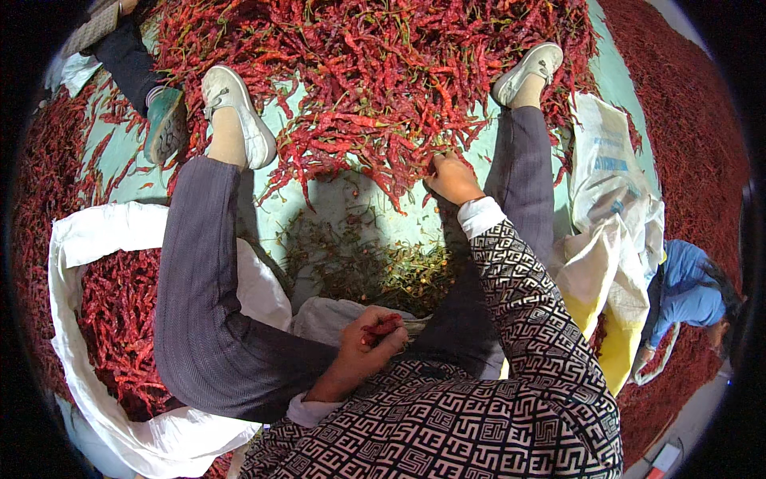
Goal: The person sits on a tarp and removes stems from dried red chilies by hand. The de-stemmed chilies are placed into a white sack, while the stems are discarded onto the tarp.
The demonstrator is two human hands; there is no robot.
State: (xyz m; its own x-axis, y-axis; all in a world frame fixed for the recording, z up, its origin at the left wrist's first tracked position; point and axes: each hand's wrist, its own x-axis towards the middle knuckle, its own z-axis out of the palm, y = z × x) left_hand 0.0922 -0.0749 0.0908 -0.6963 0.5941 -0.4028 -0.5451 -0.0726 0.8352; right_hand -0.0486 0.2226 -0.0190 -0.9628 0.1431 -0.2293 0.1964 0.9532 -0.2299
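My left hand (366, 350) is near my lap, its fingers curled around several dried red chili peppers (383, 326). Further out, my right hand (453, 179) touches the near edge of a large heap of red chili peppers (371, 66) between my shoes. Its fingertips are partly hidden, so I cannot tell if a pepper is between them. Broken green stems and bits (419, 269) lie on the pale green ground sheet (407, 226) between my legs, partly in shadow. A greyish cloth (329, 317) is bunched behind my left hand.
To the left, an open white sack (108, 230) holds red chilies (122, 311). Another person's green shoe (164, 126) rests at upper left. White-and-yellow woven sacks (607, 197) lie by my right leg. A person in blue (688, 287) bends beside a wide red spread (688, 138).
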